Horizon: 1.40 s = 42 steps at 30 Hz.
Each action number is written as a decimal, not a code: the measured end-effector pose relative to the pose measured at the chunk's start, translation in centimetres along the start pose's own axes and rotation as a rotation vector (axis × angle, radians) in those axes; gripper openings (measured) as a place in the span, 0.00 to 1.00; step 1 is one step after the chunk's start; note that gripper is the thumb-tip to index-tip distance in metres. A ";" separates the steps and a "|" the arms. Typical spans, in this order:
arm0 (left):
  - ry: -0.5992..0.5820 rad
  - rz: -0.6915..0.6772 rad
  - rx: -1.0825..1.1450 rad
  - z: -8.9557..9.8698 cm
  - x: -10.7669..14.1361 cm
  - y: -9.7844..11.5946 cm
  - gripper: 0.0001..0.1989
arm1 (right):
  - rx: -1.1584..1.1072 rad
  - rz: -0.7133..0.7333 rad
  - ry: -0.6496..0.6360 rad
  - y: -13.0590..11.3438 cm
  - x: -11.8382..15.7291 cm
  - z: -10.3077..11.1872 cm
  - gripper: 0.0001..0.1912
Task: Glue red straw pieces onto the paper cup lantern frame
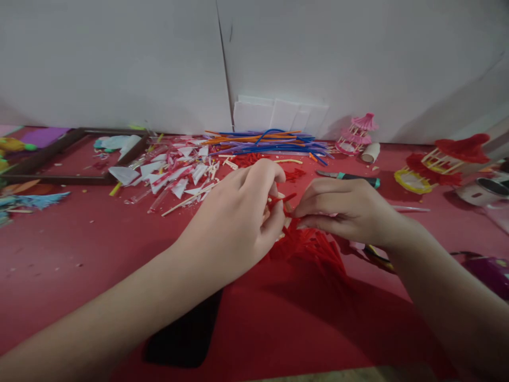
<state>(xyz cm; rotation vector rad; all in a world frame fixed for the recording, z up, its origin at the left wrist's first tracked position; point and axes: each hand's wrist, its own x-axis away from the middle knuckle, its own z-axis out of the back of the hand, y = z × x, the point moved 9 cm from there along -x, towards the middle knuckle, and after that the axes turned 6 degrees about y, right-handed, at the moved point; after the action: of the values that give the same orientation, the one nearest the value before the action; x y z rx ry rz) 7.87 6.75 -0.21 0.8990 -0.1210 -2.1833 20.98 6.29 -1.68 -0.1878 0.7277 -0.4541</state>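
Note:
My left hand [238,220] is closed, thumb and fingers curled round a small piece of work, partly hidden, that shows pale bits and a red fuzzy strip [289,198]. Close beside it, my right hand [345,209] has its fingertips pinched together at the right edge of that piece. What lies between those fingertips is too small to make out. Below both hands spreads a pile of short red fuzzy strips [324,254] that look like cut pipe cleaners. More red bits [254,160] lie behind my left hand.
Coloured pipe cleaners [270,142] lie along the wall. White-and-pink plastic scraps [175,170] and a dark frame [75,178] are at left. A utility knife [350,179], pink tiered model [358,135], red-roofed model [457,154] and metal cup [483,191] stand or lie right. A black phone-like slab [186,337] is in front.

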 end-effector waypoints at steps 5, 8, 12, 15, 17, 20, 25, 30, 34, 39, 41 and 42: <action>-0.003 0.025 -0.006 -0.1 0.0 -0.1 0.08 | 0.034 -0.001 -0.011 -0.1 0.0 0.2 0.03; -0.008 0.033 -0.015 -0.1 0.0 -0.2 0.08 | 0.054 0.011 -0.020 -0.2 0.1 0.5 0.05; -0.005 0.012 -0.013 -0.1 0.0 -0.1 0.08 | 0.033 0.038 -0.032 -0.6 0.0 0.7 0.05; 0.012 -0.015 -0.023 -0.1 0.1 0.0 0.08 | 0.057 0.057 -0.040 -0.8 0.0 0.6 0.06; 0.021 -0.030 -0.036 -0.1 0.1 0.1 0.09 | 0.084 0.062 -0.041 -0.8 0.0 0.7 0.06; 0.026 -0.052 -0.059 -0.1 0.2 0.2 0.09 | 0.091 0.069 -0.049 -0.9 0.0 0.7 0.09; 0.037 -0.081 -0.094 -0.1 0.1 0.5 0.10 | 0.067 0.045 -0.049 -0.8 0.0 0.6 0.11; 0.010 -0.074 -0.097 -0.3 0.1 0.5 0.08 | 0.076 0.042 -0.049 -0.6 0.1 0.2 0.11; -0.058 -0.047 -0.033 0.1 -0.2 -0.2 0.08 | 0.080 0.051 -0.055 -0.9 -0.1 0.5 0.10; -0.292 -0.023 0.039 0.4 -0.5 -2.5 0.28 | 0.194 -0.269 -0.008 1.5 0.5 3.6 0.10; -0.404 -0.033 0.040 0.2 -0.3 -3.4 0.40 | 0.312 -0.472 -0.092 3.5 2.1 4.1 0.12; -0.446 -0.034 0.031 0.1 -0.2 -3.8 0.45 | 0.368 -0.569 -0.193 4.5 3.3 3.8 0.14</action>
<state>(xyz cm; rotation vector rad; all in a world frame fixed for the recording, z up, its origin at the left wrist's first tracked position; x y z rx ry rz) 5.58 9.52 -1.39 0.4189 -0.3573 -2.3867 27.20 8.83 -2.32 -0.0863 0.3815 -1.0861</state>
